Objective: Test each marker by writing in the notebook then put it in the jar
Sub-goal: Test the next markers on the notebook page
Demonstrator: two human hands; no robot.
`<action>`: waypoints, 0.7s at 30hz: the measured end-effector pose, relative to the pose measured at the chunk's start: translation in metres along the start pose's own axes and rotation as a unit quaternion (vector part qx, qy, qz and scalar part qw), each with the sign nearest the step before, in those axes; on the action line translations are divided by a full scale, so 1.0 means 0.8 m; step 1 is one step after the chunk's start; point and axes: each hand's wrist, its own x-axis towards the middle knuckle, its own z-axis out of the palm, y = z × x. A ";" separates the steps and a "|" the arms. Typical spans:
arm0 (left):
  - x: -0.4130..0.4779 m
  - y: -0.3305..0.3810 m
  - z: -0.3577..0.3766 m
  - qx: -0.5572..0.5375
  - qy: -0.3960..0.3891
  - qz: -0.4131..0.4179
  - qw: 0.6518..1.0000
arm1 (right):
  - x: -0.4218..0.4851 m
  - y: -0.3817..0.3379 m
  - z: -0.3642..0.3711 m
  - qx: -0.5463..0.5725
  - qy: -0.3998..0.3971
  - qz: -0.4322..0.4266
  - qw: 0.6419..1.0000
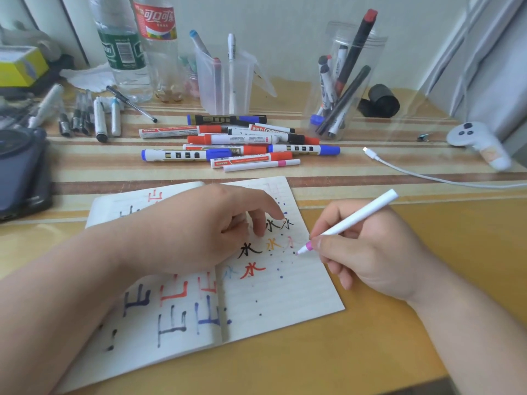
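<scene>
An open notebook lies on the desk in front of me, its pages covered with coloured test characters and ink dots. My left hand rests on the pages, fingers spread and pressing the paper flat. My right hand grips a slim white marker with a pink tip, and the tip touches the right page near a faint pink stroke. Behind the notebook lies a pile of red, blue and black markers. A clear plastic jar with several markers inside stands at the back right.
A clear measuring cup holding pens and two plastic bottles stand at the back. More pens lie at the back left beside a dark case. A white cable, a white controller and a black roll sit to the right.
</scene>
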 end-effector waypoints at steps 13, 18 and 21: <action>-0.001 -0.006 0.000 -0.021 -0.001 -0.013 1.000 | -0.003 -0.005 0.003 -0.033 -0.022 0.004 0.999; 0.000 -0.005 0.002 -0.030 -0.002 -0.020 0.999 | -0.003 -0.005 0.003 -0.028 -0.027 0.004 0.999; 0.000 -0.005 0.002 -0.026 -0.002 -0.017 1.000 | -0.003 -0.005 0.002 -0.028 -0.035 0.000 0.999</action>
